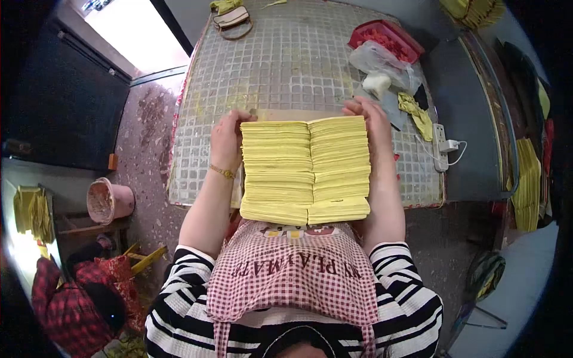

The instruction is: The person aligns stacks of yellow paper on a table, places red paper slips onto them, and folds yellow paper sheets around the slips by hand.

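Two side-by-side columns of stacked yellow paper (307, 167) stand at the table's near edge, close against my apron. My left hand (228, 140) presses along the left side of the stack, fingers round its far left corner. On the other side, my right hand (375, 122) holds the right side the same way, near the far right corner. Both palms face inward with the paper between them. A brown sheet (286, 114) shows just beyond the stack.
The gridded table (286, 59) carries a red tray (385, 39), a plastic bag (388, 62), a yellow cloth (416, 116), a power strip (440, 146) and a small bag (233, 21). A pink bucket (113, 201) and another person (77, 304) are at left.
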{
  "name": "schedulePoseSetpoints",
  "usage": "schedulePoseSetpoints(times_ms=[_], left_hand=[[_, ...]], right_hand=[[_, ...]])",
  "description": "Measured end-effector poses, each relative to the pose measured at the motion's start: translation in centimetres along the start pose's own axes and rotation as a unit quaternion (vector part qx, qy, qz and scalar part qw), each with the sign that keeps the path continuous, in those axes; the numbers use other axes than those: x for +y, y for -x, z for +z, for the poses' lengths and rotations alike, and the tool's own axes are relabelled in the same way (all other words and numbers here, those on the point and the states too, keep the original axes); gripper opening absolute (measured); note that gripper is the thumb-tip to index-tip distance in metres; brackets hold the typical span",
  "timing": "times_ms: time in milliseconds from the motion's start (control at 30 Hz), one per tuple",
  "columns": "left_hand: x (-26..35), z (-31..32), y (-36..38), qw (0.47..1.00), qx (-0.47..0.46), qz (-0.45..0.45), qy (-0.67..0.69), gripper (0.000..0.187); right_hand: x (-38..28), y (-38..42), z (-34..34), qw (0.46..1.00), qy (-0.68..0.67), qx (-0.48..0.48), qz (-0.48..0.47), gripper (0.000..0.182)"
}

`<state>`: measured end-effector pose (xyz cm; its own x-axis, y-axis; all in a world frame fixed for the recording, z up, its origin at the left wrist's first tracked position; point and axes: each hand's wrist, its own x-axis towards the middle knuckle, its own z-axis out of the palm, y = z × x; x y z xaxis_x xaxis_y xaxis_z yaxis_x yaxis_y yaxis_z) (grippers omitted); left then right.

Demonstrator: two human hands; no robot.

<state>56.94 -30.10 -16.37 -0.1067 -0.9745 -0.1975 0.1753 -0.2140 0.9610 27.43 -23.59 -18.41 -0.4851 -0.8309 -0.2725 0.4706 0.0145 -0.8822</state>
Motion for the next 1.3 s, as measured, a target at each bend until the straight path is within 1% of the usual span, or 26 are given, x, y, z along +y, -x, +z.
schedulePoseSetpoints(times_ms=[33, 67, 200, 233, 267, 300, 333, 367, 433, 467, 533, 600, 633, 700, 733, 867, 900, 1033, 1067, 1100, 1133, 1200, 1267, 1300], left_hand=[[0.2, 0.2, 0.3, 0.997, 0.001, -0.04, 0.061, 0.032], [-0.2, 0.1, 0.4, 0.997, 0.001, -0.044, 0.059, 0.032], [-1.0, -1.2, -0.2, 0.998, 0.001, -0.011, 0.068, 0.034], [-0.9, -1.1, -0.2, 0.998, 0.001, -0.013, 0.067, 0.034], [-0.6, -0.9, 0.1, 0.999, 0.004, 0.016, 0.046, 0.034], [-0.1, -0.8, 0.4, 0.999, 0.007, 0.045, 0.025, 0.034], [0.3, -0.6, 0.6, 0.997, 0.009, 0.074, 0.005, 0.035], [0.5, -0.6, 0.9, 0.994, 0.011, 0.104, -0.016, 0.035], [0.7, -0.7, 1.1, 0.995, 0.001, 0.096, -0.021, 0.036], [0.8, -0.7, 1.2, 0.996, -0.007, 0.089, -0.023, 0.037], [0.5, -0.6, 1.6, 0.997, -0.02, 0.076, -0.023, 0.039], [-0.5, -1.3, 2.8, 0.998, -0.034, 0.054, -0.001, 0.04], [-1.1, -1.8, 3.6, 0.998, -0.043, 0.034, 0.019, 0.041], [-1.9, -2.2, 4.6, 0.996, -0.064, -0.003, 0.059, 0.043], [-1.9, -1.9, 5.0, 0.996, -0.069, -0.004, 0.06, 0.043], [0.0, -0.2, 6.8, 0.988, -0.05, 0.073, -0.13, 0.046], [0.0, -0.3, 6.9, 0.987, -0.049, 0.079, -0.129, 0.046], [-0.5, -0.9, 6.2, 0.982, -0.08, 0.112, -0.127, 0.046], [-0.3, -1.0, 6.1, 0.982, -0.078, 0.119, -0.125, 0.046], [-0.2, -0.9, 6.3, 0.989, -0.069, 0.098, -0.09, 0.045], [-0.2, -0.8, 6.4, 0.994, -0.06, 0.076, -0.054, 0.044], [-0.1, -0.6, 6.6, 0.998, -0.045, 0.031, 0.019, 0.043], [-1.1, -1.8, 5.7, 0.998, -0.04, 0.037, 0.028, 0.042], [-1.9, -2.8, 5.0, 0.998, -0.036, 0.037, 0.034, 0.041]], right_hand=[[-0.3, 0.4, -0.2, 1.0, -0.022, 0.003, -0.004, 0.034], [-0.6, 1.1, -0.4, 1.0, -0.022, 0.007, 0.0, 0.034], [-2.3, 6.7, -1.2, 0.993, 0.029, -0.021, -0.114, 0.045], [-2.4, 8.7, -1.6, 0.982, 0.068, -0.069, -0.163, 0.05], [-2.4, 10.8, -2.0, 0.965, 0.106, -0.117, -0.209, 0.055], [-2.5, 12.5, -2.0, 0.966, 0.106, -0.115, -0.206, 0.055], [-2.7, 14.0, -1.8, 0.909, 0.248, -0.165, -0.291, 0.056], [-2.6, 15.0, -1.7, 0.822, 0.382, -0.21, -0.366, 0.057], [0.2, 15.1, -2.9, 0.695, 0.558, -0.167, -0.422, 0.067], [1.2, 15.0, -3.4, 0.695, 0.56, -0.16, -0.421, 0.067], [2.2, 14.3, -4.2, 0.806, 0.457, -0.164, -0.339, 0.069], [2.1, 14.3, -4.1, 0.787, 0.46, -0.167, -0.376, 0.071], [2.2, 14.5, -4.0, 0.787, 0.462, -0.16, -0.376, 0.071], [2.3, 14.6, -3.9, 0.852, 0.395, -0.156, -0.307, 0.072], [2.4, 14.6, -4.0, 0.851, 0.398, -0.152, -0.308, 0.072], [3.5, 13.8, -4.1, 0.842, 0.361, -0.164, -0.365, 0.074], [3.3, 13.7, -4.0, 0.84, 0.36, -0.165, -0.37, 0.074], [2.1, 14.3, -3.4, 0.895, 0.283, -0.187, -0.29, 0.072], [1.8, 14.4, -3.4, 0.916, 0.227, -0.187, -0.271, 0.067], [1.5, 14.5, -3.5, 0.935, 0.171, -0.187, -0.249, 0.061], [1.5, 14.7, -4.0, 0.932, 0.172, -0.192, -0.254, 0.061], [1.6, 15.0, -5.4, 0.937, 0.224, -0.034, -0.266, 0.049], [0.7, 16.2, -6.6, 0.958, 0.207, 0.092, -0.174, 0.041], [1.5, 16.3, -8.5, 0.958, 0.207, 0.089, -0.18, 0.041]])
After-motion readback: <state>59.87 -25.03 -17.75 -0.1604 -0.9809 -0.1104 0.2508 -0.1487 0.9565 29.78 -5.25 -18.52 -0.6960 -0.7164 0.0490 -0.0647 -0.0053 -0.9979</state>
